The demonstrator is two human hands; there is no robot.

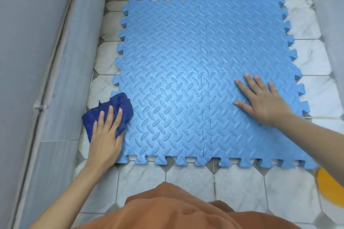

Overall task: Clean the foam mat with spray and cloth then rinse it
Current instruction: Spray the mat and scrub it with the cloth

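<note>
Pressing down on a crumpled dark blue cloth [111,111], the left hand [106,135] lies with its fingers straight and close together on top of the fabric, at the near left edge of the foam mat [186,61]. Part of the cloth is hidden under the palm, and some of it hangs off the mat's edge over the floor tiles [238,182]; whether the thumb tucks under the fabric cannot be made out. The right hand [264,100] rests flat on the mat's near right quarter, fingers spread wide and holding nothing, the palm bearing on the textured surface.

The mat is light blue, made of four interlocking squares with toothed edges, and it lies flat on the pale tiled floor, filling most of the space between grey walls [46,61] on the left, far and right sides. Its near right corner runs under the forearm and is partly lost behind a blurred yellow-orange object [329,186] at the right edge of view; that object is cut off and too soft to identify. An orange-brown garment [176,210] fills the bottom middle, hiding the floor beneath it.
</note>
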